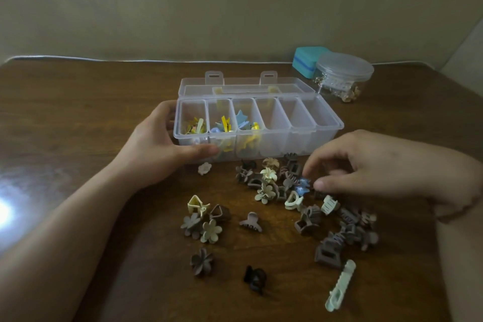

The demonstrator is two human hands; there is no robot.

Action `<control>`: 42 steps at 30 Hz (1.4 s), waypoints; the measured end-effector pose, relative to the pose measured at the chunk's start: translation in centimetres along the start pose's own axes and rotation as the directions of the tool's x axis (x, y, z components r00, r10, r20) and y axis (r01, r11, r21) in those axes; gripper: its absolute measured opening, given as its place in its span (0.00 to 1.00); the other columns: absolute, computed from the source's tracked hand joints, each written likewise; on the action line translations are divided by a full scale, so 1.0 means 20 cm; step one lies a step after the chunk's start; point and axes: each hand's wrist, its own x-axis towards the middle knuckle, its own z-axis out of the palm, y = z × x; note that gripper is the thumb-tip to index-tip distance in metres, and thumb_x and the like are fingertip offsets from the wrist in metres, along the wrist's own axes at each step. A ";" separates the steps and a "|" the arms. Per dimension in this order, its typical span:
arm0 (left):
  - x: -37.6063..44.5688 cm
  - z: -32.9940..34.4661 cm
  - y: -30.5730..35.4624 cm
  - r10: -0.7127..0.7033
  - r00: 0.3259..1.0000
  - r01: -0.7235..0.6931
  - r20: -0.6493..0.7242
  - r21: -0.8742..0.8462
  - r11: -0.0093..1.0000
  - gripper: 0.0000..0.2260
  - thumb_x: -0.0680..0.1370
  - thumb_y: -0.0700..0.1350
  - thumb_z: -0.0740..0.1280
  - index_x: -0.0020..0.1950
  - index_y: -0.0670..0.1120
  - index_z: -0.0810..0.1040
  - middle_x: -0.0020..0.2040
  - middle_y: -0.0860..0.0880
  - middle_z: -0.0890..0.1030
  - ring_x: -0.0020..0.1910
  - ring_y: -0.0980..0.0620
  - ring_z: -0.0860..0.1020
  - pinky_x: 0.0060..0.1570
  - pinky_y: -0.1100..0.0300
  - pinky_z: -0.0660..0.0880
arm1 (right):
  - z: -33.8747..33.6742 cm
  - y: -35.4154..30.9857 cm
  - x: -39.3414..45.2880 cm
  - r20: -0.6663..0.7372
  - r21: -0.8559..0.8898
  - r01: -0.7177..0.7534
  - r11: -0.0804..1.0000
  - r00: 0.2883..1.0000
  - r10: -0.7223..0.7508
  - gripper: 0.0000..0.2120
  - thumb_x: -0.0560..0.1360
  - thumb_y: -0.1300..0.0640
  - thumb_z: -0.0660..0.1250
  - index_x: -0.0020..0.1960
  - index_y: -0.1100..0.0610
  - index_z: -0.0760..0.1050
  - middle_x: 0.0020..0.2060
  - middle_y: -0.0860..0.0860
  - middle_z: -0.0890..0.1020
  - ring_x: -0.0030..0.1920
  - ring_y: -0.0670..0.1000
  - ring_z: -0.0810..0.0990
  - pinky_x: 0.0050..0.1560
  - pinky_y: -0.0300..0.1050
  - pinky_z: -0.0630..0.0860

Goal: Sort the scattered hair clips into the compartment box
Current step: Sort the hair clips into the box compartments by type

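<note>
Mid-table, toward the far edge, sat the clear plastic compartment box [261, 136], lid open; its three left cells held yellow and blue clips, the rest looked empty. Left hand [156, 149] gripped the box's left end, thumb along the front wall. Scattered hair clips [287, 206], mostly brown, grey and cream, lay just in front. Right hand [371, 165] had fingers curled, pinching at a blue clip [303, 187]; firm hold unclear.

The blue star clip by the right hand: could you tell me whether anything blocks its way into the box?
Nothing visible does. The right hand reaches the blue star clip from above. The box stands open just behind the pile, lid folded back, and only low brown clips lie between.
</note>
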 end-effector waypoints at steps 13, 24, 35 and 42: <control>0.00 0.00 0.00 0.010 1.000 -0.010 0.005 0.017 1.000 0.43 0.59 0.62 0.77 0.72 0.56 0.66 0.62 0.58 0.77 0.62 0.56 0.76 0.60 0.53 0.75 | 0.02 0.02 0.05 -0.053 -0.083 -0.104 0.991 0.994 0.100 0.12 0.73 0.50 0.72 0.55 0.41 0.77 0.30 0.48 0.77 0.31 0.45 0.76 0.41 0.50 0.78; 0.01 0.01 -0.02 0.033 0.999 -0.033 -0.011 -0.013 0.999 0.43 0.59 0.62 0.78 0.71 0.56 0.68 0.61 0.59 0.78 0.60 0.59 0.77 0.54 0.62 0.75 | 0.21 -0.24 0.13 -0.181 -0.248 0.420 0.873 0.865 -0.468 0.21 0.78 0.48 0.64 0.70 0.42 0.68 0.67 0.38 0.72 0.67 0.39 0.66 0.68 0.45 0.68; 0.00 -0.01 0.01 0.014 1.000 -0.014 0.020 -0.031 0.999 0.42 0.59 0.62 0.77 0.70 0.56 0.67 0.57 0.63 0.77 0.60 0.58 0.76 0.54 0.61 0.75 | 0.03 -0.21 -0.17 -0.449 -0.024 0.468 0.883 0.784 -0.428 0.15 0.74 0.49 0.68 0.60 0.48 0.78 0.53 0.38 0.81 0.57 0.43 0.80 0.54 0.39 0.77; -0.01 -0.01 0.03 0.002 0.999 0.000 0.039 -0.050 0.999 0.43 0.59 0.61 0.77 0.72 0.55 0.66 0.60 0.58 0.76 0.59 0.57 0.77 0.48 0.65 0.73 | 0.47 -0.15 -0.45 -0.578 -0.222 0.254 0.941 0.743 -0.337 0.13 0.74 0.43 0.66 0.53 0.48 0.80 0.49 0.42 0.79 0.49 0.42 0.79 0.46 0.41 0.77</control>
